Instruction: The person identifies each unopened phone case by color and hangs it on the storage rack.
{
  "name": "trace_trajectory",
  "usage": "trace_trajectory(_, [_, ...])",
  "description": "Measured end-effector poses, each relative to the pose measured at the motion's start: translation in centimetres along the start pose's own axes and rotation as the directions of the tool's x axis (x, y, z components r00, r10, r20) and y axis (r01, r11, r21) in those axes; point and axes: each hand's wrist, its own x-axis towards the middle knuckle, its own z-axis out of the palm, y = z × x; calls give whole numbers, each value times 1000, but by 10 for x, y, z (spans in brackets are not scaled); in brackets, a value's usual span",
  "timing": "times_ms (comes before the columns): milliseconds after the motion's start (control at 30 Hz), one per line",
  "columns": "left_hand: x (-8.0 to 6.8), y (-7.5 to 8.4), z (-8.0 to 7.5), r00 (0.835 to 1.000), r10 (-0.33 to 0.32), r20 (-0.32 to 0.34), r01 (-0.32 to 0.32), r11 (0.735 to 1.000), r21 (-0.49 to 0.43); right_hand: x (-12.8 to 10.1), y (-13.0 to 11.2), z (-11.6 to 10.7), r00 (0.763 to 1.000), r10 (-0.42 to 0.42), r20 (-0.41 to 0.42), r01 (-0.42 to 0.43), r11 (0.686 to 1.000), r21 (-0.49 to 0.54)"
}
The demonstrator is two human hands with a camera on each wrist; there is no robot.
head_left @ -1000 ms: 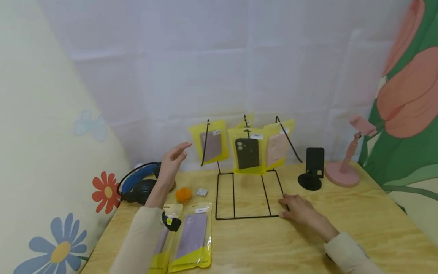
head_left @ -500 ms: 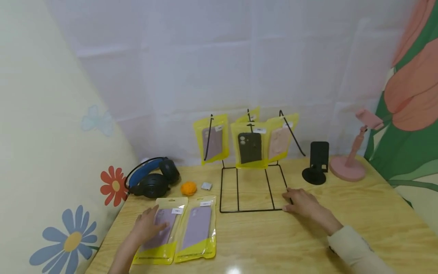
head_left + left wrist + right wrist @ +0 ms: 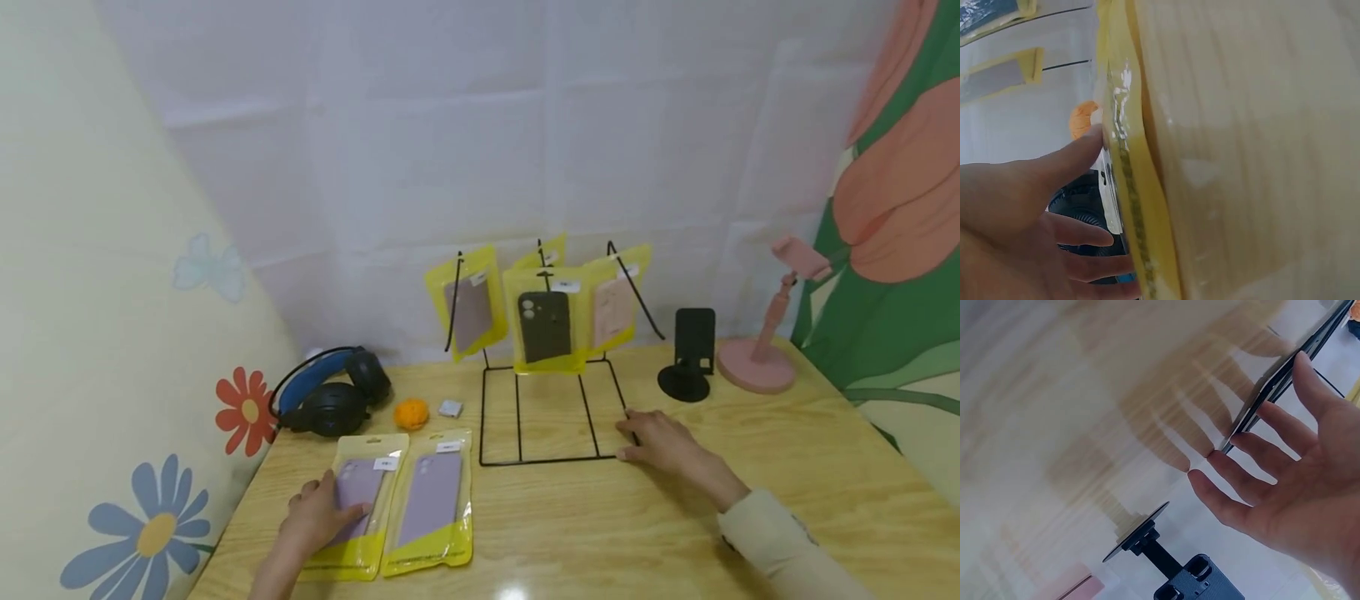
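Packets [image 3: 430,504], 2 of them, lie side by side towards the left edge of the surface [image 3: 570,542]. The left hand [image 3: 311,518] rests on the left packet [image 3: 367,537], thumb across its lilac case [image 3: 362,479], fingers spread along its left side and not visibly clenched. The right hand [image 3: 667,446], fingers extended, touches the rack [image 3: 543,461] at its base's front right corner; more packets [image 3: 547,327] hang from the rack's arms. The left packet looks light. Its film is probably slick and floppy at the yellow lower end, while the case should stay fairly stiff and not easily broken. Thumb and fingers on the case's 2 long sides would likely slip less than a pinch of loose film.
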Motion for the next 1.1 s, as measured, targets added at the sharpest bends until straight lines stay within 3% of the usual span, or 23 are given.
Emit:
trace_trajectory(200, [1,6,-1,996,57,-75,-62,996,-59,0,-1,-1,1000,1,-7,-1,1000,-7])
trace_trajectory(333, [3,8,-1,992,58,-109,-73,988,-135,0,-1,-2,1000,12,1,-12,1000,3])
trace_trajectory(533, [4,-3,-4,970,166,-177,-199,961,-190,-1,0,-1,1000,5,10,-5,1000,18])
trace_trajectory(667, [2,-13,-17,980,117,-159,-162,937,-308,0,2,2,1000,3,10,-3,1000,27])
trace_trajectory(800, [-9,-17,-39,987,22,-159,-93,885,-456,1,2,4,1000,24,11,-24,999,25])
trace_trajectory(867, [-17,-16,-49,977,22,-213,-124,869,-478,0,1,3,1000,30,9,-30,999,19])
trace_trajectory(933, [-27,-12,-58,955,51,-293,-196,849,-491,0,1,3,999,36,9,-36,999,13])
trace_trajectory(1100, [-50,8,-68,853,136,-504,-399,793,-461,-2,-1,2,999,44,14,-44,999,8])
